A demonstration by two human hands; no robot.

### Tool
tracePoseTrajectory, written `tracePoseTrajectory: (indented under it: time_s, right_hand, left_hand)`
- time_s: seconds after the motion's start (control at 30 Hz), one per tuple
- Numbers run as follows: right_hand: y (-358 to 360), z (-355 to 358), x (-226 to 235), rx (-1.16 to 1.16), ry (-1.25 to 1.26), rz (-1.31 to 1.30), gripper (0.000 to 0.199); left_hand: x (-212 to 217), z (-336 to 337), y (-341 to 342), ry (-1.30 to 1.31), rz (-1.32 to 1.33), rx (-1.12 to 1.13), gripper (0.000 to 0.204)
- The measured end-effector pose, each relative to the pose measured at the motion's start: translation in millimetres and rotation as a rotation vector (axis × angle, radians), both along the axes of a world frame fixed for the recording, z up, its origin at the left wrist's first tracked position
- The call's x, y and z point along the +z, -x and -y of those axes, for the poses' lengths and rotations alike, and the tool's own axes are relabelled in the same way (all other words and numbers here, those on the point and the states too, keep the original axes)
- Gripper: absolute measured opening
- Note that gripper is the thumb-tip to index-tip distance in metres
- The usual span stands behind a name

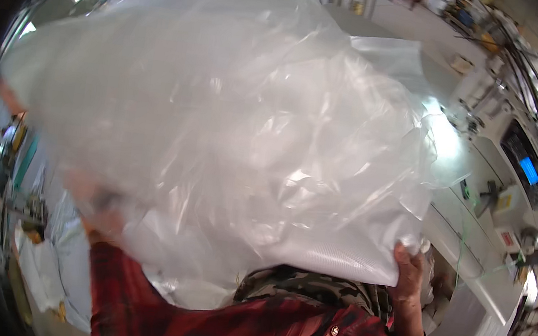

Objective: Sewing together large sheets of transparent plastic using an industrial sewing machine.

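A very large clear plastic bag (220, 128), crumpled and billowing, fills most of the head view in front of me. My right hand (409, 276) grips its lower right corner, where a thicker white woven layer shows. My left hand (100, 204) is blurred and half hidden behind the film at the bag's lower left edge, closed on the plastic. Both forearms come up in red plaid sleeves (132, 299).
A white work table (472, 260) runs along the right with a machine and its blue screen (529, 170). White sheets or bags (56, 263) lie piled low on the left. Shelves and clutter line the far back.
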State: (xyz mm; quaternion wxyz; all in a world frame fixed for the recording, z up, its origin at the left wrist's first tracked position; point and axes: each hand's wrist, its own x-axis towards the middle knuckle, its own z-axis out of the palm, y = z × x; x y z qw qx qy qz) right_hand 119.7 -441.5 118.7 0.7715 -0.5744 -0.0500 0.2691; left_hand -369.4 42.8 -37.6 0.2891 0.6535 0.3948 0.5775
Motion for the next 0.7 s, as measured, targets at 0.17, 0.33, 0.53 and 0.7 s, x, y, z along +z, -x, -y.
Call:
tracePoseTrajectory:
  time_s: [0.17,0.33,0.53,0.7]
  right_hand:
    - [4,-14,-69,0.227,0.117,-0.024,0.026]
    - [5,-41,-64,0.339,0.058,-0.177,0.029]
    - [-9,-41,-96,0.343,0.17,-0.034,0.029]
    - [-21,-29,-115,0.325,0.164,0.185,0.029]
  left_hand:
    - [55,-112,114,0.058,-0.183,-0.327,0.024]
    - [75,-140,-45,0.119,-0.375,-0.576,0.024]
    - [96,83,-149,0.26,-0.645,-0.633,0.025]
    - [144,95,-203,0.456,-0.848,-0.606,0.026]
